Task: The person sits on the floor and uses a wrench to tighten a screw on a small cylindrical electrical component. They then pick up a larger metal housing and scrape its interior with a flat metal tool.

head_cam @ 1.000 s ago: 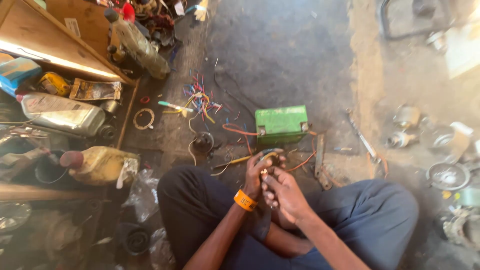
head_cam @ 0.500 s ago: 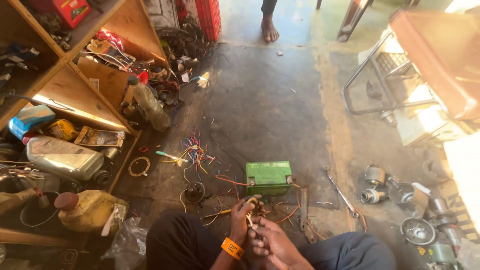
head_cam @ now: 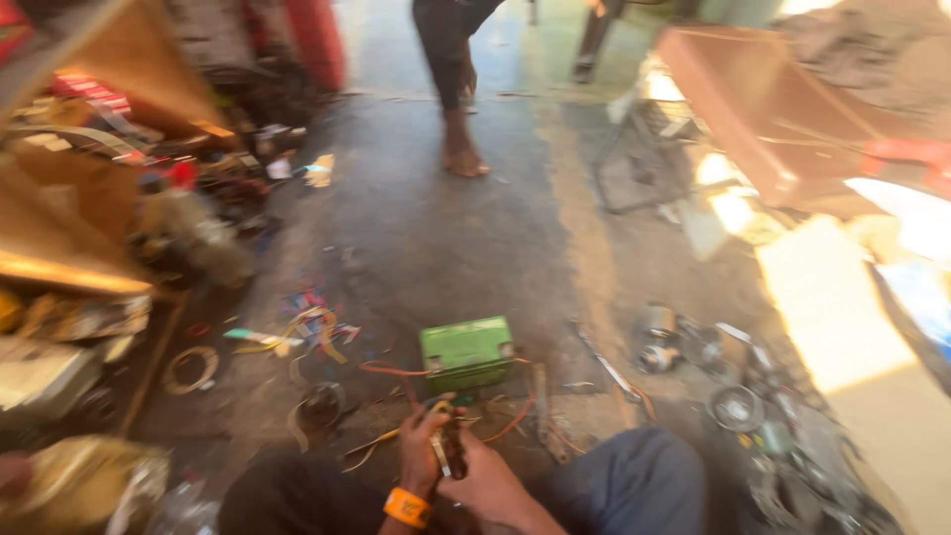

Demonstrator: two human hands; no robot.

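Whatever small part your left hand [head_cam: 424, 451] and right hand [head_cam: 482, 482] pinch, just below the green battery [head_cam: 468, 353], is too blurred and covered by fingers for you to identify. Beyond the battery, the standing person [head_cam: 458, 59] is cut off above the legs by the top edge, and the shelf clutter [head_cam: 149, 218] left of the battery smears into blur.

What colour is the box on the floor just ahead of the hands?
Green; the box shows best in the head view, the only one here.

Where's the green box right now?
In the head view, the green box sits on the floor at lower centre, just beyond the left hand and right hand, with orange wires trailing beside it.
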